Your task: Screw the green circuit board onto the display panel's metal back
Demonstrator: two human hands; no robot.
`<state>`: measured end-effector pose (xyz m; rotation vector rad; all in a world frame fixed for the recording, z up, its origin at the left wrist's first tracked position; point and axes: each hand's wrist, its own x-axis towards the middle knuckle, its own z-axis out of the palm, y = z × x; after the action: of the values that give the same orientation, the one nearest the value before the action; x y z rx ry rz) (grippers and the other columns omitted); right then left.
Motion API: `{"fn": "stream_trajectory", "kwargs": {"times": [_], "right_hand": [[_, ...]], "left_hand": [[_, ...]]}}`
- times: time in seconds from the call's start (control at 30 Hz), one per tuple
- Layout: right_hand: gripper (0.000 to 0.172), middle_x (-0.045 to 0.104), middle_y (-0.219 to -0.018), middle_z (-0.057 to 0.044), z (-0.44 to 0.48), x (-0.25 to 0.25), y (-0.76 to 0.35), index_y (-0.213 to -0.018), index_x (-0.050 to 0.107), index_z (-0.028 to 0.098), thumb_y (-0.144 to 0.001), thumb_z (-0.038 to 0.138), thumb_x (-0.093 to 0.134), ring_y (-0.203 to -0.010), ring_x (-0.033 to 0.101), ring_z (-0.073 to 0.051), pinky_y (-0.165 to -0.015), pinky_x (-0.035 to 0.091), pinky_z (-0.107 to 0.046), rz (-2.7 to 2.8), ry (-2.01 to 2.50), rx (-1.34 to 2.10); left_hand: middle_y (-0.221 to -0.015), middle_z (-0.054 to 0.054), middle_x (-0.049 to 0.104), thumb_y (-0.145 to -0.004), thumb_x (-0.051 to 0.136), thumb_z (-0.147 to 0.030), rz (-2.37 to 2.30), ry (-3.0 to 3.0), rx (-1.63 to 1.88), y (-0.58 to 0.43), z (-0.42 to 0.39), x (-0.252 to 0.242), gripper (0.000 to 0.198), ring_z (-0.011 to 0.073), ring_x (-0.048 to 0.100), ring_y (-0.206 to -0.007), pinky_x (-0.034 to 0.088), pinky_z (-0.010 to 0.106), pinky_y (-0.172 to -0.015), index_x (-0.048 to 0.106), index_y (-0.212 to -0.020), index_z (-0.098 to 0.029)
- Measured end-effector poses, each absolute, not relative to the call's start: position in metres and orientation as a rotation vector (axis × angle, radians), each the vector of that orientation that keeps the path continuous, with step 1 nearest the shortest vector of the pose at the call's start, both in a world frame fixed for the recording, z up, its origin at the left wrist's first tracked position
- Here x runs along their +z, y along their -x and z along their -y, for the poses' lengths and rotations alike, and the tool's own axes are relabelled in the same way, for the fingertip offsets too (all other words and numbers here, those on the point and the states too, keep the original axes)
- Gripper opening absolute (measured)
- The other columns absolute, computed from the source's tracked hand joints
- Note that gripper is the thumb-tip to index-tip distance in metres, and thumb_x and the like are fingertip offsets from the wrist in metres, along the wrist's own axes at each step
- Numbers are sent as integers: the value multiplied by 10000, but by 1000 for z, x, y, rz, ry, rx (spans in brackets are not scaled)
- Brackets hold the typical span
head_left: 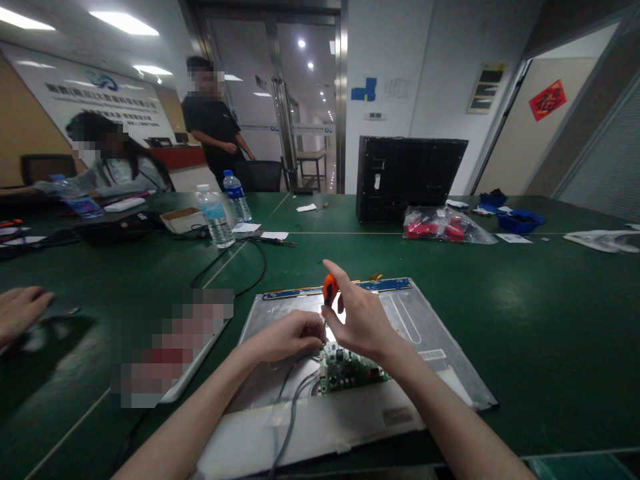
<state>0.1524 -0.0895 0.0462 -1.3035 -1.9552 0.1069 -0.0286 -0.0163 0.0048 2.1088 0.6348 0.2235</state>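
Observation:
A flat metal panel (440,333) lies on the green table, with a green circuit board (345,373) on its middle. My right hand (365,320) is closed round an orange and black screwdriver (330,288), held upright over the board's upper left edge. Beside its shaft, my left hand (295,333) has its fingers bent together at the board's edge; what they pinch, if anything, is too small to make out. Grey cables (293,413) run from the board's left side toward me. Along the panel's far edge is a blue strip board (390,285).
Two water bottles (216,217) stand at the back left. A black monitor-like casing (407,180) and a bag of red parts (445,225) are at the back right. Another person's hand (23,310) rests at far left. Two people are beyond the table.

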Motion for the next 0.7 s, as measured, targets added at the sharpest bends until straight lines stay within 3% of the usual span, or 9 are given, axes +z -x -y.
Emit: {"fn": "stream_trajectory", "kwargs": {"times": [0.7], "right_hand": [[648, 672, -929, -34, 87, 42, -150, -1451, 269, 214, -855, 214, 525, -611, 570, -144, -608, 443, -277, 1957, 1314, 58]], "left_hand": [[-706, 0, 598, -747, 586, -231, -655, -2135, 202, 28, 14, 10, 81, 165, 541, -668, 423, 271, -640, 606, -753, -153]]}}
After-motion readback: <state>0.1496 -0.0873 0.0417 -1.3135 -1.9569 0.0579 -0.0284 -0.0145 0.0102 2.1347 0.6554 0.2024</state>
